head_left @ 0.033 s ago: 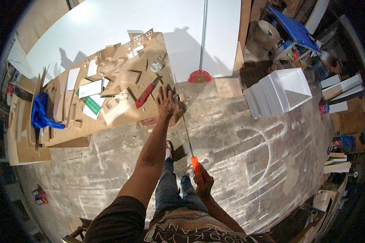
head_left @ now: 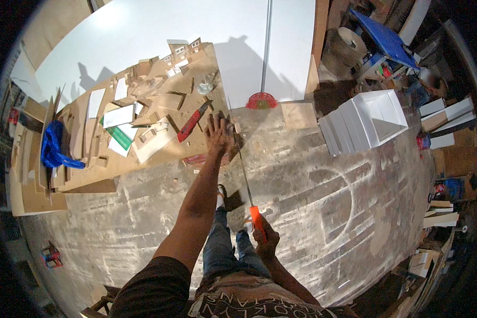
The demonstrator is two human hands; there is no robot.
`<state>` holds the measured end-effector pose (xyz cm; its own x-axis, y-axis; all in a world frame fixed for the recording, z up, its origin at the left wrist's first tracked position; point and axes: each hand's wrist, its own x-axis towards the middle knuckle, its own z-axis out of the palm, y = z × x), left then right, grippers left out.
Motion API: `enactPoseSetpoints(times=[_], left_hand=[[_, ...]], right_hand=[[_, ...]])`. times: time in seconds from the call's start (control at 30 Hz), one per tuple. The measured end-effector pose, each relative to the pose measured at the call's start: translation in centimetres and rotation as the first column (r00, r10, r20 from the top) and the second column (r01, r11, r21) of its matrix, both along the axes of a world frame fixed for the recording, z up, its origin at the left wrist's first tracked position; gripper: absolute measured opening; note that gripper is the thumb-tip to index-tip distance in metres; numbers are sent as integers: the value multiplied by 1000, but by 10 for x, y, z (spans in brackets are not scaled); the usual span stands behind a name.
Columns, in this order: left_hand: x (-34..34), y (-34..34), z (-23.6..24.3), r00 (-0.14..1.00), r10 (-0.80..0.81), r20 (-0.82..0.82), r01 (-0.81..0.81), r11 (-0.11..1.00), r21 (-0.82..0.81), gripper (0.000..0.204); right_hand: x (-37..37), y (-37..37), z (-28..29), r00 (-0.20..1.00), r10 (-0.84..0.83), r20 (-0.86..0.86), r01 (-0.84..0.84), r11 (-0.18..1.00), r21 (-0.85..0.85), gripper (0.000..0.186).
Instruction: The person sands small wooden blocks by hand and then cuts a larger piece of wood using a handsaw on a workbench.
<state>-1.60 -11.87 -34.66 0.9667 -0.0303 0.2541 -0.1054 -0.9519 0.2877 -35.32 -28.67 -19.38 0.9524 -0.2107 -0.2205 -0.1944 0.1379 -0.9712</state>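
My right hand (head_left: 267, 237) is wrapped round the orange handle of a handsaw (head_left: 255, 216). Its long thin blade runs forward, past the right end of a wooden workbench (head_left: 138, 161). Close by the blade, my left hand (head_left: 219, 135) presses down at that end with its fingers spread. What lies under the palm is mostly hidden. Just left of these fingers is a red and black hand tool (head_left: 193, 123), probably a cutter. A small clear container (head_left: 205, 86) sits farther back on the bench.
Wood offcuts (head_left: 156, 93), white panel pieces (head_left: 95, 103) and a blue cloth (head_left: 55, 148) cover the bench. Behind stands a large white panel (head_left: 238, 69), with a red broom (head_left: 262, 99) before it. A white box-shaped cabinet (head_left: 360, 122) rests on the floor at right, near stacked boards (head_left: 448, 114).
The saw handle and my right hand have shifted very slightly toward me. My left hand stays in place.
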Motion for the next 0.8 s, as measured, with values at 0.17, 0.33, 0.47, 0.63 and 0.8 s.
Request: enactPoseSetpoints(times=[0.17,0.33,0.47,0.63,0.8], left_hand=[[1,-2,-3,995,-5,102,6,1000,-5,56],[0,-3,1,992,-9,128,5,1000,31,56],[0,-4,15,999,11,-43,-11,1000,12,60],[-7,-15,27,996,14,-84,-21,997,-80,60],[-5,-16,42,996,56,-73,-69,979,-191,41]], right_hand=[[-7,-3,-11,999,-15,37,18,995,-100,43],[2,-4,-10,999,-22,28,26,984,-174,41],[-8,0,-26,997,-70,-8,69,990,-126,40],[6,-2,-18,996,-80,-27,75,987,-144,42],[25,-1,30,996,69,52,-48,940,-337,55]])
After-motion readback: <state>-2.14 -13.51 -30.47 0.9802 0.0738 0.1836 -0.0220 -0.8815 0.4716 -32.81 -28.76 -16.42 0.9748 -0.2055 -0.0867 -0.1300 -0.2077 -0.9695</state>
